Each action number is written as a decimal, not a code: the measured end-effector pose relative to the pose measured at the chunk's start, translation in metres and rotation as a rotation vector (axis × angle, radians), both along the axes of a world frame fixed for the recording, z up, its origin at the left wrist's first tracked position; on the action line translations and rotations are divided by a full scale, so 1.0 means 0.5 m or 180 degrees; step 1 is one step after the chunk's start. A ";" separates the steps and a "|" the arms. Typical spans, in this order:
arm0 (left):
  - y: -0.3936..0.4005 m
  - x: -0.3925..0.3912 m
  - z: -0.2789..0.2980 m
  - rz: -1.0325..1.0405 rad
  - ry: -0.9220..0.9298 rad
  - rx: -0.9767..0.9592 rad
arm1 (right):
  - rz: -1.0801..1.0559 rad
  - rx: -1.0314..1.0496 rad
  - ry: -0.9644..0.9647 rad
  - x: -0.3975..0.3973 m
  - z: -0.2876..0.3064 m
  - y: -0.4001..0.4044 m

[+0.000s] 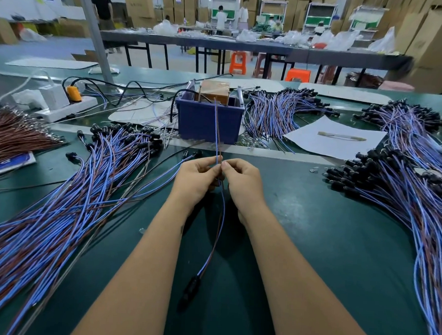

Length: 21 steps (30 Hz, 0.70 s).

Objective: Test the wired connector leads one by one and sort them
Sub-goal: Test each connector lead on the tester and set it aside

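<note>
- The plug (pixel 190 289), black and long, hangs nearest the viewer between the forearms, above the green mat (pixel 313 234).
- From it the lead (pixel 221 218), one blue and one brown thin wire, rises to the hands and runs on past them to the tips by the bin.
- Left hand (pixel 197 181) and right hand (pixel 242 183) meet at the middle; each pinches the lead between curled thumb and forefinger, fingertips nearly touching.
- To the left lies a broad pile (pixel 61 211) of like leads, glossy and tangled, black plugs at its far end.
- To the right a second heap (pixel 403 195) curves along the mat's edge.
- Beyond the hands stands a blue plastic bin (pixel 209 121) holding a tan box (pixel 215 90).
- White paper (pixel 337 139) lies right of the bin; a white power strip (pixel 65 107) lies far left.
</note>
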<state>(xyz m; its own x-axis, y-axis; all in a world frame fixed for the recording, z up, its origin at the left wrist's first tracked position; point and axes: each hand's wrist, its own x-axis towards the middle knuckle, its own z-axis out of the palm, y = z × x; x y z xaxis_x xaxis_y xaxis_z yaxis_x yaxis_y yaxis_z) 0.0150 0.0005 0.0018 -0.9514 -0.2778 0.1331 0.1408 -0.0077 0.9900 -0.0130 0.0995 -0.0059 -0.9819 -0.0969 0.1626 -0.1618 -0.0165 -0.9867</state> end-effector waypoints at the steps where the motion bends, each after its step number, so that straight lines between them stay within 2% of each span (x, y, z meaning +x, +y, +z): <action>1: 0.000 0.001 0.001 0.0000 0.0006 0.0023 | 0.0008 -0.0088 -0.0057 0.000 0.004 -0.002; 5: 0.001 -0.002 0.000 -0.0024 0.0030 -0.0028 | -0.0029 -0.0317 -0.0290 -0.006 0.019 -0.010; 8: -0.004 -0.011 0.000 0.0203 0.0016 -0.0015 | -0.0226 -0.0453 -0.0462 -0.021 0.023 -0.012; 12: -0.029 -0.022 -0.010 0.0690 0.0065 -0.0361 | -0.0694 0.0067 -0.0006 -0.037 0.013 0.002; 14: -0.040 -0.028 -0.016 0.0815 -0.0052 -0.0620 | -0.0755 0.0087 0.0106 -0.040 0.009 0.006; 21: -0.051 -0.038 -0.013 0.0972 -0.0331 -0.0524 | -0.0764 -0.0409 -0.0210 -0.048 0.007 0.031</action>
<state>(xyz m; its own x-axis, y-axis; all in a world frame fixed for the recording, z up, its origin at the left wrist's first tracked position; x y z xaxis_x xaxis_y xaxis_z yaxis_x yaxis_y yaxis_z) -0.0042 -0.0249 -0.0048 -0.8387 -0.5341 0.1066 0.0105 0.1798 0.9836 -0.0370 0.1153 -0.0024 -0.9831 0.1572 0.0934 -0.1117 -0.1113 -0.9875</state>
